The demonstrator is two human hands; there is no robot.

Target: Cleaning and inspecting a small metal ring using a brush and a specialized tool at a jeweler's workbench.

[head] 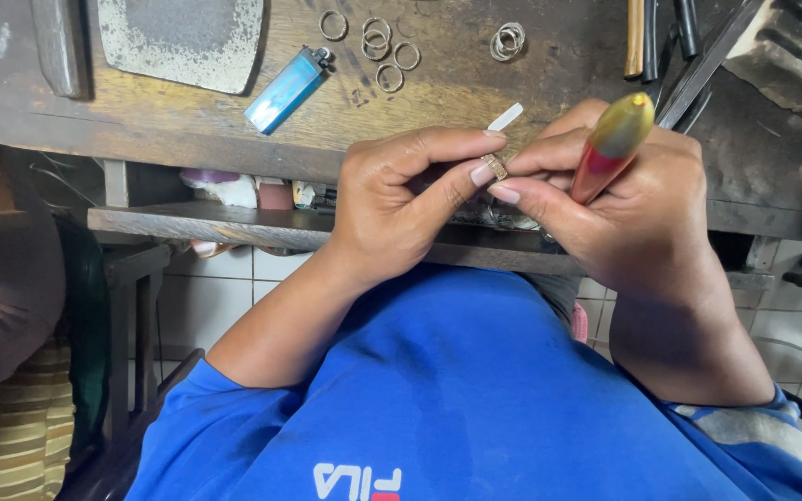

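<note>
1. The left hand [399,209] is curled, its thumb and forefinger pinching a small metal piece [495,167] in front of the counter's [475,88] near edge.
2. The right hand [628,209] meets it from the other side: its thumb and forefinger tips also touch the piece, so all four fingertips close on it together.
3. The right hand also grips a tool handle [613,147], red low down and yellow at the rounded top, which sticks up out of the fist, tilted to the right. Its working end is hidden inside the hand.
4. The piece is small and pale, with a ribbed or patterned face; its full shape cannot be told, as the fingers cover most of it.
5. Just beyond the fingertips a short white strip [505,117] lies on the counter.
6. Farther back lie several loose wire rings [378,46], some overlapping, and a tighter ring cluster [507,40] to their right.
7. A blue lighter [286,90] lies slantwise left of the rings, with a worn grey plate [183,39] beyond it at the top edge.
8. Dark tool handles [675,37] and one tan one reach in from the top right.
9. Below the counter a shelf [206,223] holds small odds and ends, partly hidden by the left hand.
10. The person wears a blue shirt [457,390]; white floor tiles [225,297] show beside the left forearm.
</note>
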